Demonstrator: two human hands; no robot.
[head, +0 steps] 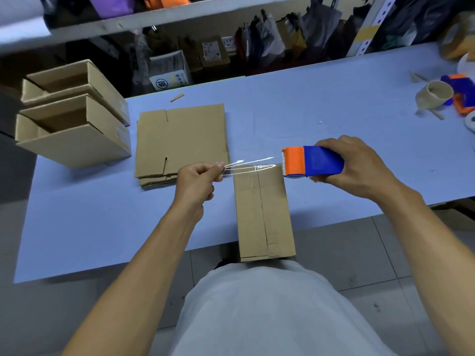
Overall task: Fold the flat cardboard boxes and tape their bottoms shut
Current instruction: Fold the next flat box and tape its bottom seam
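On the pale blue table (334,104), a folded brown cardboard box (263,214) is lying at six o'clock; the right hand (359,170) is gripping a blue-and-orange tape dispenser (312,161) while the left hand (198,179) is pinching its stretched clear tape (246,165).

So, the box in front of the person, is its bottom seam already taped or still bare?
Still bare. The seam on the box shows no tape; the clear strip stretches above it.

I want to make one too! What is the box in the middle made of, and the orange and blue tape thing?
The box looks like brown cardboard, dull and matte, with a folded seam. The tape holder seems hard plastic, smooth and brightly colored. The tape looks clear and shiny.
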